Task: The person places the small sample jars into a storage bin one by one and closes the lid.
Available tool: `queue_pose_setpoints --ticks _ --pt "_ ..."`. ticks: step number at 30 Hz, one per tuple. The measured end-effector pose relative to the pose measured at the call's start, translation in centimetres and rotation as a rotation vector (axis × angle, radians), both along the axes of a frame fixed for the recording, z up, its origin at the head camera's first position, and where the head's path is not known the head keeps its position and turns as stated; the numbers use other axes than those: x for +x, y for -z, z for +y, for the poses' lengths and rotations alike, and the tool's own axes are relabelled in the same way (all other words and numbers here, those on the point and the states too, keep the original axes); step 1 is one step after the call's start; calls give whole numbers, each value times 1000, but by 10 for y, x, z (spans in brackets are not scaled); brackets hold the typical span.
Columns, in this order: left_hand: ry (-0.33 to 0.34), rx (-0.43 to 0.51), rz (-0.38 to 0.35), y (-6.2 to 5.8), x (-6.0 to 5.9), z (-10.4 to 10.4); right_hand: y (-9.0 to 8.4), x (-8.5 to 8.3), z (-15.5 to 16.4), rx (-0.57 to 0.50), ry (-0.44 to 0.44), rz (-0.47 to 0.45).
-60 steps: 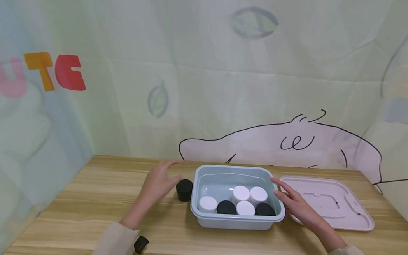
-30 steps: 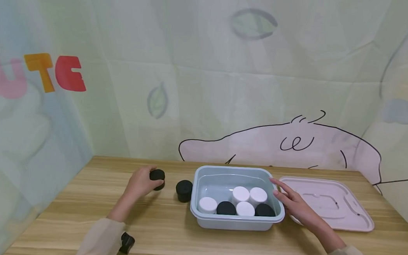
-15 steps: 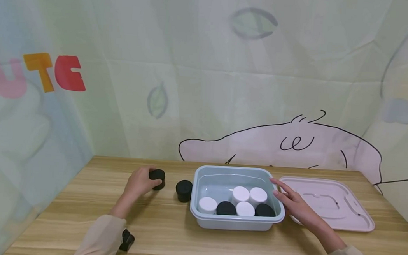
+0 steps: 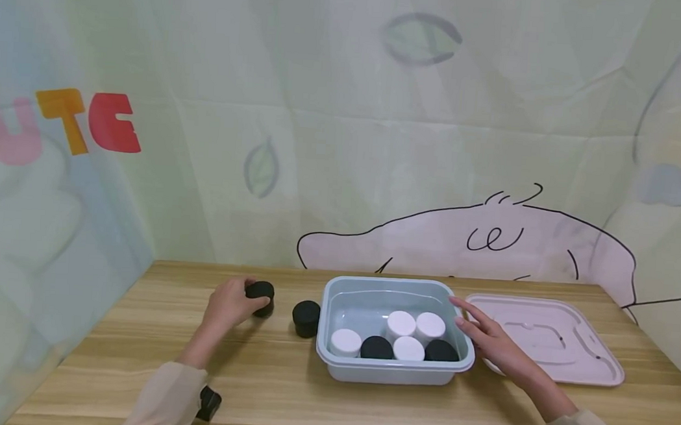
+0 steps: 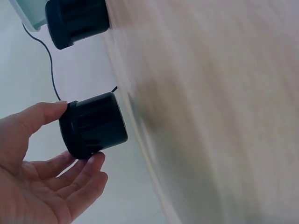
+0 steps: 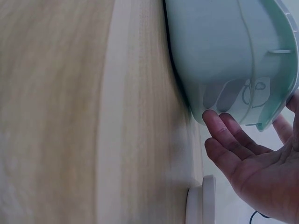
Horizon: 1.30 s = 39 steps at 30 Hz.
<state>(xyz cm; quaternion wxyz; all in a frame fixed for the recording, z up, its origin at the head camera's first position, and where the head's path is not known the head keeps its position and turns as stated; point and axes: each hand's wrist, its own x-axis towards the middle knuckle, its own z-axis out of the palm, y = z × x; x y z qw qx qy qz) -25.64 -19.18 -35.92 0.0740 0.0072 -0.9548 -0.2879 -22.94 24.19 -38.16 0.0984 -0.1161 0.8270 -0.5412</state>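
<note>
My left hand (image 4: 231, 304) pinches a short black jar (image 4: 263, 300) on the left part of the table, thumb on one side and fingers on the other. In the left wrist view this black jar (image 5: 96, 123) has a ridged, wider cap end between the fingertips. A second black jar (image 4: 306, 319) stands between that hand and the pale blue tub (image 4: 389, 371). Inside the tub, several white-topped jars (image 4: 400, 325) and two black ones (image 4: 376, 348) stand upright. My right hand (image 4: 493, 339) touches the tub's right rim, and in the right wrist view its loosely extended fingers (image 6: 224, 133) meet the outer wall.
A flat pale pink lid (image 4: 543, 342) lies on the wooden table (image 4: 282, 397) to the right of the tub, partly behind the right hand. A printed cloth backdrop (image 4: 345, 141) rises at the table's far edge.
Over two seconds my left hand has moved left, away from the jar beside the tub, and has come to grip another black jar. In the last second both hands stay nearly still.
</note>
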Motion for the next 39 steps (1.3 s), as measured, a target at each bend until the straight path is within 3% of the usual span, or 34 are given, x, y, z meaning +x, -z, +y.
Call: queue_pose_setpoints --ticks 10,23,39 --pt "3 20 123 -12 7 8 -1 1 1 8 3 4" --pt "22 95 247 -31 17 39 -1 0 1 2 -4 0" --pt "105 189 296 -44 26 83 -1 0 -1 18 22 -5"
